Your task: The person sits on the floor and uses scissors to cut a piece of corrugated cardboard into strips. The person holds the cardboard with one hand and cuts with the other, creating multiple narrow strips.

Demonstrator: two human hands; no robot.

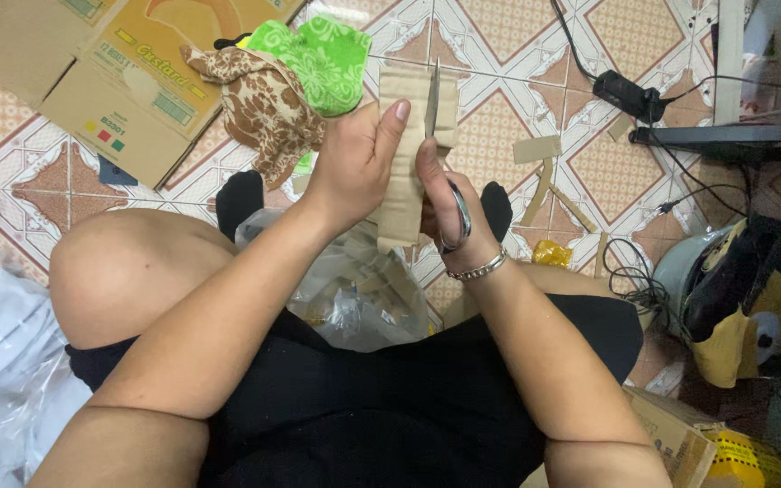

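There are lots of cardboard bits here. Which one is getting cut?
The long cardboard strip held upright in the left hand. The scissors in the right hand slice it; the small scraps lie loose on the floor.

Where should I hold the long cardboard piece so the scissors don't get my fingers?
Probably hold the cardboard strip on its long left edge, about halfway down, as the left hand does. The scissors in the right hand cut up its right side, blades pointing away, so the left edge keeps fingers out of their path.

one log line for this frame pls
left hand: holds cardboard strip | right hand: grips scissors, blade in strip | plastic bag on lap | cardboard scraps on tiled floor
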